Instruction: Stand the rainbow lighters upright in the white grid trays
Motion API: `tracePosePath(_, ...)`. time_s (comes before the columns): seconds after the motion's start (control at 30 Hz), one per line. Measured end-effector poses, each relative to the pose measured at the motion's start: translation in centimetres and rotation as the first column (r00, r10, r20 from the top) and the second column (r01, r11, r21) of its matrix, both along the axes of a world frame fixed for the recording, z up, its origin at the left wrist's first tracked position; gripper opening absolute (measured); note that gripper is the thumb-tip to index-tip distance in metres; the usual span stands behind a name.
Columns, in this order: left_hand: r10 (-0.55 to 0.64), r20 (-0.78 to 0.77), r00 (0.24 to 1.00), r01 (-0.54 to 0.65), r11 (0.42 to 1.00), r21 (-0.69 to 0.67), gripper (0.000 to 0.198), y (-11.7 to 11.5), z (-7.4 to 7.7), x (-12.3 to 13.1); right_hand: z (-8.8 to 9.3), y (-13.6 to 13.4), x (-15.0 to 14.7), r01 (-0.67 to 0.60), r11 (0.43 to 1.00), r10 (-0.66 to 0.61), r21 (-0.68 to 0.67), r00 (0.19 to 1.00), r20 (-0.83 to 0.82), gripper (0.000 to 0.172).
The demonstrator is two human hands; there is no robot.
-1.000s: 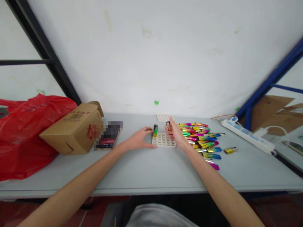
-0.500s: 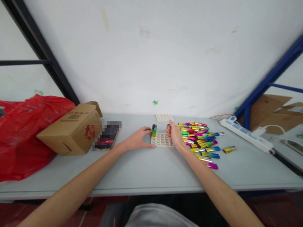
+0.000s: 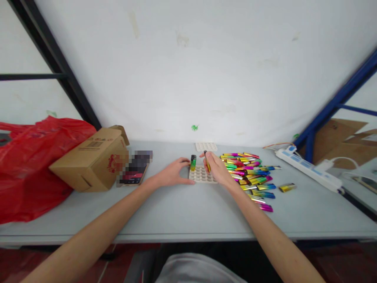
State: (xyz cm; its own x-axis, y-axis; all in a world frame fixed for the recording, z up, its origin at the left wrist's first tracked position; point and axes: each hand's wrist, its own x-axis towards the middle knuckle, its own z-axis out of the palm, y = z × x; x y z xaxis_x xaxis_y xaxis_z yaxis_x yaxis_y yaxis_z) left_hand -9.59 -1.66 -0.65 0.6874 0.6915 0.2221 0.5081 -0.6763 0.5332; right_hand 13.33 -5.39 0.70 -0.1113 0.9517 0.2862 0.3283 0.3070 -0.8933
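A pale tray with rows of round holes (image 3: 203, 179) lies on the table before me. One shiny green-yellow lighter (image 3: 193, 163) with a black top stands upright at its far left corner. My left hand (image 3: 175, 171) curves around the tray's left end, thumb on the near corner and fingers by the lighter at the far side. Over the tray's right half, my right hand (image 3: 217, 168) is closed on another lighter (image 3: 207, 163), dark-topped and gold-coloured, held nearly upright. My fingers partly cover it, and whether its lower end touches the tray cannot be seen.
Several shiny coloured lighters (image 3: 250, 173) lie heaped right of the tray, one (image 3: 286, 187) apart. A second holed tray (image 3: 206, 147) lies near the wall. A power strip (image 3: 309, 169) is at right; a phone (image 3: 135, 169), cardboard box (image 3: 91, 161) and red bag (image 3: 38, 165) are at left.
My right hand has moved slightly left over the tray and turned, so the lighter in it shows more and stands more upright. My left hand stays at the tray's left end.
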Motion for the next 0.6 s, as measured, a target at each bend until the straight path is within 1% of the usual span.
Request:
tracePosePath(0.07, 0.0, 0.002, 1.0, 0.0, 1.0, 0.002, 0.076, 0.0, 0.0, 0.0, 0.4, -0.3, 0.2, -0.012, 0.989, -0.009, 0.144, 0.99, 0.143, 0.048)
tracePosePath(0.13, 0.0, 0.002, 1.0, 0.0, 1.0, 0.003, 0.077, 0.0, 0.0, 0.0, 0.7, -0.6, 0.2, -0.004, 0.959, -0.073, 0.285, 0.964, 0.257, 0.044)
tracePosePath(0.2, 0.001, -0.005, 1.0, -0.001, 1.0, 0.004, 0.079, 0.0, 0.0, 0.1, 0.9, -0.9, 0.0, 0.015, 0.934, -0.139, 0.356, 0.934, 0.328, 0.043)
tracePosePath(0.23, 0.001, -0.01, 1.0, -0.001, 1.0, 0.002, 0.079, -0.1, 0.1, 0.1, 1.0, -1.0, -0.1, 0.025, 0.936, -0.156, 0.352, 0.924, 0.349, 0.043)
tracePosePath(0.3, -0.002, -0.014, 1.0, 0.002, 1.0, -0.003, 0.078, -0.1, 0.1, 0.1, 0.9, -1.1, -0.3, 0.04, 0.954, -0.15, 0.296, 0.921, 0.359, 0.042)
tracePosePath(0.4, -0.011, -0.003, 1.0, 0.011, 1.0, -0.007, 0.076, -0.1, 0.1, 0.1, 0.5, -0.9, -0.5, 0.011, 0.979, -0.082, 0.204, 0.935, 0.346, 0.037)
tracePosePath(0.47, -0.01, 0.006, 1.0, 0.01, 1.0, -0.001, 0.075, -0.1, 0.1, 0.1, 0.2, -0.7, -0.6, -0.024, 0.984, -0.046, 0.179, 0.925, 0.378, 0.033)
tracePosePath(0.53, -0.007, 0.015, 1.0, 0.007, 1.0, 0.004, 0.074, 0.0, 0.0, 0.1, 0.1, -0.7, -0.7, -0.057, 0.978, -0.046, 0.203, 0.882, 0.469, 0.029)
tracePosePath(0.6, -0.007, 0.023, 1.0, 0.007, 1.0, 0.005, 0.073, 0.1, -0.1, 0.1, 0.3, -0.8, -1.1, -0.086, 0.964, -0.082, 0.252, 0.803, 0.59, 0.026)
